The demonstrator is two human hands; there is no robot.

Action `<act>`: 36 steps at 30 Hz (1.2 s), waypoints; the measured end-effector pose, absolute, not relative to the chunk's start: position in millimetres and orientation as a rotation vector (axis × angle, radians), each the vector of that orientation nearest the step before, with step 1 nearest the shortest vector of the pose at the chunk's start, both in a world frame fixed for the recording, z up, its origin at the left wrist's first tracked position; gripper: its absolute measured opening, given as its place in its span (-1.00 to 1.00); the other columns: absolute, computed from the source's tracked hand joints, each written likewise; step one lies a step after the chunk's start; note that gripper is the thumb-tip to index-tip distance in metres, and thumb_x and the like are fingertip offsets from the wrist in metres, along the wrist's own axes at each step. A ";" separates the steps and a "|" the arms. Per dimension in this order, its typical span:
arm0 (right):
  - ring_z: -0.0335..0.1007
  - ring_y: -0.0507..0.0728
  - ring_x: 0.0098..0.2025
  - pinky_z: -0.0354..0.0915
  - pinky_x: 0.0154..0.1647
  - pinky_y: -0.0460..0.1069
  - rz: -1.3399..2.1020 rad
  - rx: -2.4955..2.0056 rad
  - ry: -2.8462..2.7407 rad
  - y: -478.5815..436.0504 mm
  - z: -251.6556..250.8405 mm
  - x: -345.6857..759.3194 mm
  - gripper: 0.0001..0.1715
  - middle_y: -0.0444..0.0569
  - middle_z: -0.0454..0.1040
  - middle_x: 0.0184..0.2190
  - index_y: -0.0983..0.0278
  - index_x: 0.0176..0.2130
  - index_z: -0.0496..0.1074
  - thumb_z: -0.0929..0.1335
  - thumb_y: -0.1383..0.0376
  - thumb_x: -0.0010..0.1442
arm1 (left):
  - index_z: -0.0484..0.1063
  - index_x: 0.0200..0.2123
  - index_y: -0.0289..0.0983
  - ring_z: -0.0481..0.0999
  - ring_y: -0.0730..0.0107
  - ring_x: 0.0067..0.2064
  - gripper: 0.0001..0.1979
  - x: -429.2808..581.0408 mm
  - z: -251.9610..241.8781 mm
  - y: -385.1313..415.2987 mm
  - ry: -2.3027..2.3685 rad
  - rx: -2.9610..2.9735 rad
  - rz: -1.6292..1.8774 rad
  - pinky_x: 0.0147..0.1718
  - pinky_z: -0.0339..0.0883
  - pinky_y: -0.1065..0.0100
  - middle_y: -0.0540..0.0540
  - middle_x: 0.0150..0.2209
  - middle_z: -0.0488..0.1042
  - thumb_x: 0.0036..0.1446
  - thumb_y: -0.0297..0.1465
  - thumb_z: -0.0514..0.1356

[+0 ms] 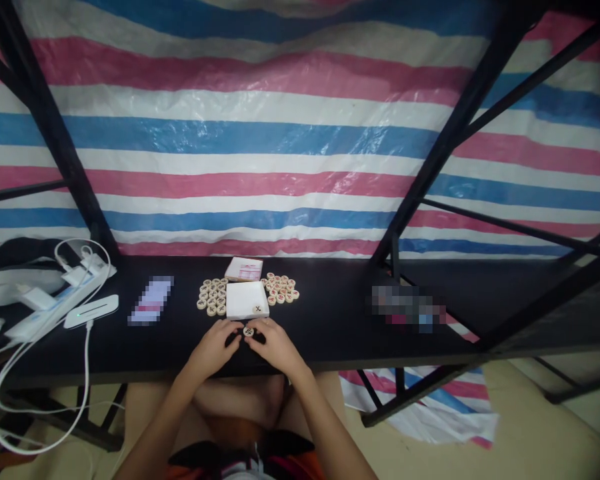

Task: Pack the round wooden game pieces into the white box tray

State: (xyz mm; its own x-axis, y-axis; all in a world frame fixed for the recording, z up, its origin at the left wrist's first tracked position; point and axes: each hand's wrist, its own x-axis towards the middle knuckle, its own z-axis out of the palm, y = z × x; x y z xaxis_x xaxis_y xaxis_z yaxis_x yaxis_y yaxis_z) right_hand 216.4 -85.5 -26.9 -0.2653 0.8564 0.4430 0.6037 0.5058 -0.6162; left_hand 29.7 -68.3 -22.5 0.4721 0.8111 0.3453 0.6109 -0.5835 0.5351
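Observation:
My left hand [215, 347] and my right hand [275, 343] meet at the front of the black table [330, 333]. Between their fingertips they pinch one round wooden chess piece [249, 331] with a dark mark on its face. Just beyond it lies a white open box [245, 299] with one piece [258, 309] in its near right corner. To the left of the box is a cluster of several black-marked pieces [213, 296]. To its right is a cluster of red-marked pieces [280, 288]. The box lid [243, 269] lies behind.
A white power strip with plugs and cables [60, 293] sits at the table's left end, with a white device [91, 311] beside it. Blurred flat items lie at left [150, 300] and right [407, 308]. Black metal frame bars [430, 173] rise before a striped tarp.

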 end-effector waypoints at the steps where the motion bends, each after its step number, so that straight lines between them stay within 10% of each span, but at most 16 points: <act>1: 0.38 0.08 -0.20 0.30 -0.10 -0.02 0.428 -1.191 -1.967 -86.0 -26.4 216.8 -0.79 -0.05 0.46 -0.22 0.22 -0.17 0.43 0.34 0.34 0.13 | 0.45 -0.12 -0.20 0.42 0.29 -0.14 -0.76 29.1 -21.9 -68.8 1.172 2.413 0.803 -0.10 0.33 0.24 -0.11 -0.20 0.48 0.16 -0.42 0.08; 24: 0.40 0.03 -0.36 0.34 -0.09 0.02 0.371 -1.364 -1.707 -73.3 -41.0 225.5 -0.65 0.04 0.34 0.01 0.23 -0.07 0.44 0.24 0.33 0.17 | 0.42 -0.24 -0.23 0.44 0.22 -0.18 -0.78 -30.1 -2.7 -46.4 2.018 2.371 0.511 -0.25 0.28 0.33 -0.10 -0.26 0.50 0.19 -0.34 0.01; 36: 0.41 0.07 -0.23 0.31 -0.07 -0.01 0.378 -1.294 -1.657 -73.3 -37.1 226.6 -0.69 0.01 0.42 -0.11 0.24 -0.16 0.48 0.23 0.37 0.15 | 0.48 -0.14 -0.24 0.41 0.21 -0.07 -0.71 21.0 7.7 -43.0 1.717 2.537 0.768 -0.06 0.26 0.26 -0.15 -0.13 0.47 0.22 -0.32 0.00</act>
State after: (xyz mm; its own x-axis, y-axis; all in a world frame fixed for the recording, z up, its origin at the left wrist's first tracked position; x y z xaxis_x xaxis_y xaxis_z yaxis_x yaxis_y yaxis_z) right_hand 226.6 -73.3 -37.1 0.0278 0.8710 0.4904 0.5717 0.3886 -0.7226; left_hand 21.0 -43.0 7.7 0.2906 0.8693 0.3998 0.8773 -0.4089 0.2515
